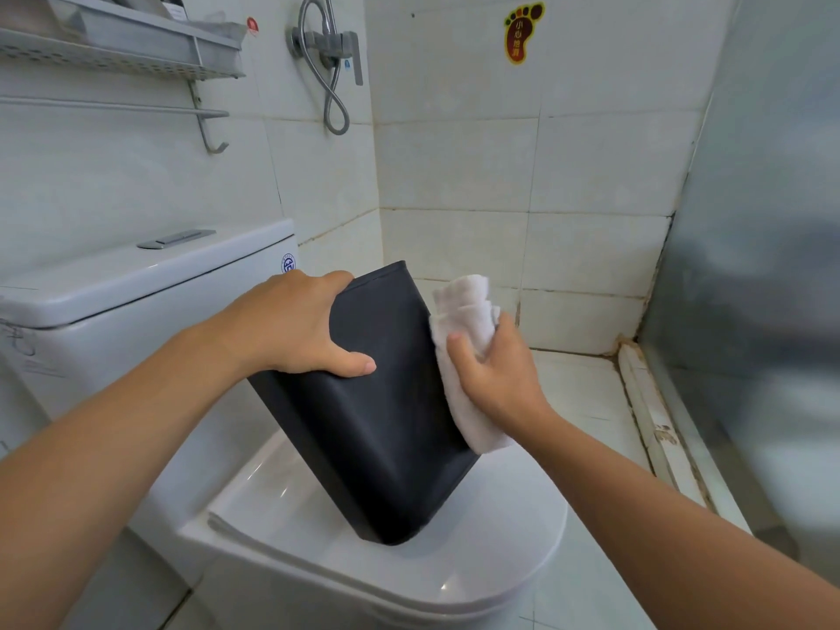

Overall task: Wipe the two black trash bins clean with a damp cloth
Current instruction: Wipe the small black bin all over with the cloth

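A closed white toilet lid [477, 552] carries a black trash bin [386, 429], which stands tilted on one lower edge near the lid's centre, its upper end leaning toward 12 o'clock, toward the cistern [150, 284] at 10 o'clock.

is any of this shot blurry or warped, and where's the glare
Head view: the right edge is smeared, the glass partition a soft blur; wide-angle bending curves the towel bar and shelf; small glare spots sit on the toilet lid; the black bin, white cloth, left hand and right hand are sharp under soft, even light.
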A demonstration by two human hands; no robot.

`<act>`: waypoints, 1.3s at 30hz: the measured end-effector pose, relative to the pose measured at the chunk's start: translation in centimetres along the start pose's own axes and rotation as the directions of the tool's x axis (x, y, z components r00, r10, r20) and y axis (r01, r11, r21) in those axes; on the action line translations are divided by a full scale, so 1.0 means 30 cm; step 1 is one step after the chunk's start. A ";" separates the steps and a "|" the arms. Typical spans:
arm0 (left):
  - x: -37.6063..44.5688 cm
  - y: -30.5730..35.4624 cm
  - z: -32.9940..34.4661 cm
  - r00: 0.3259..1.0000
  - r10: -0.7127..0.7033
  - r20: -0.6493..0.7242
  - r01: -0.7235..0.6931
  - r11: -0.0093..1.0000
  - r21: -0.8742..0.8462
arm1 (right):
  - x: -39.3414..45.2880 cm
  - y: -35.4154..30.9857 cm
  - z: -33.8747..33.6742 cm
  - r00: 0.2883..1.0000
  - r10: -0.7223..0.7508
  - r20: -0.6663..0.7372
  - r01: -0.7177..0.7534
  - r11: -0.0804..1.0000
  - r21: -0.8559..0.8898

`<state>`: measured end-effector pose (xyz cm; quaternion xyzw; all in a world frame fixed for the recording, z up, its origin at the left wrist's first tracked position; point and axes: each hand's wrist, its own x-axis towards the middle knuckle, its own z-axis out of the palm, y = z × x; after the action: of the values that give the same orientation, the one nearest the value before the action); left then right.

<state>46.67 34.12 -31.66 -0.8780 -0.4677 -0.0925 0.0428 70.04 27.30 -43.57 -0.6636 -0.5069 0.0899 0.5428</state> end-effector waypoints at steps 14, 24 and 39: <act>0.019 -0.046 0.028 1.000 0.001 -0.021 -0.003 0.994 -0.105 | -0.114 0.004 0.110 0.922 -0.384 0.044 0.362 0.818 -0.447; 0.005 -0.048 0.023 1.000 -0.003 -0.005 0.002 0.993 -0.120 | 0.007 0.038 0.111 0.988 -0.081 -0.132 0.034 0.945 -0.325; 0.018 -0.057 0.033 1.000 0.020 -0.006 -0.021 0.992 -0.124 | 0.001 0.008 0.099 0.989 -0.088 -0.118 0.045 0.944 -0.327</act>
<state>45.68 35.68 -32.54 -0.8835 -0.4518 -0.1231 -0.0096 68.20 29.22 -44.94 -0.7305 -0.5002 -0.0567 0.4614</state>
